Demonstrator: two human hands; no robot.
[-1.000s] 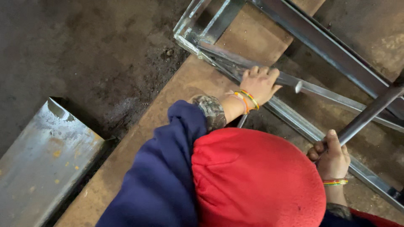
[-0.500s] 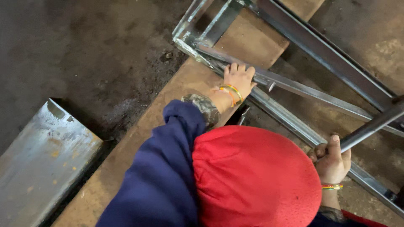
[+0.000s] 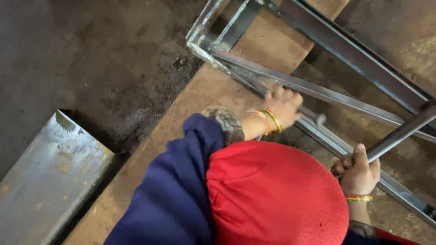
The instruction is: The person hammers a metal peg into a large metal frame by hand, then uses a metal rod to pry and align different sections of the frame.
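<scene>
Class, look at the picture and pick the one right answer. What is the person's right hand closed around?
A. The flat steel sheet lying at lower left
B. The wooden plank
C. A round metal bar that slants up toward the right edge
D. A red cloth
C: the right hand has its fingers wrapped around the round metal bar, which slants up to the right, while the left hand rests on the metal frame.

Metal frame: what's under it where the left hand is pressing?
A brown wooden plank runs diagonally under the metal frame, with dark dirt floor alongside it. The left hand covers the bar it rests on, so what lies directly beneath cannot be seen.
</scene>
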